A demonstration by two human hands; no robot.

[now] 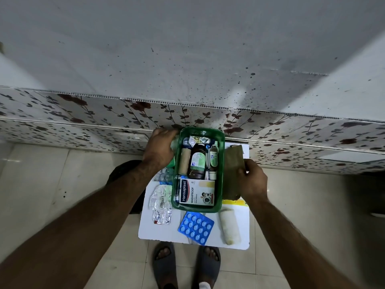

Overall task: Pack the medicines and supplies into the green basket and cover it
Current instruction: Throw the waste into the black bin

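Note:
The green basket [220,163] stands on a small white table [158,232]. It holds a Hansaplast box [196,192], a brown syrup bottle [196,161], a smaller bottle [212,158], a beige roll [184,161] and small sachets at the far end. My left hand [160,147] is curled at the basket's far left corner around a pale translucent item that I cannot identify. My right hand [253,180] pinches a brown paper packet [233,163] against the basket's right side. On the table lie a blue blister pack [195,227], silver blister strips [161,203] and a white roll [229,226].
A floral-patterned panel [104,115] rises just behind the table. A dark object [125,170] sits on the tiled floor left of the table. My feet in grey sandals [187,265] stand at the table's near edge. A yellow strip [234,202] lies under the packet.

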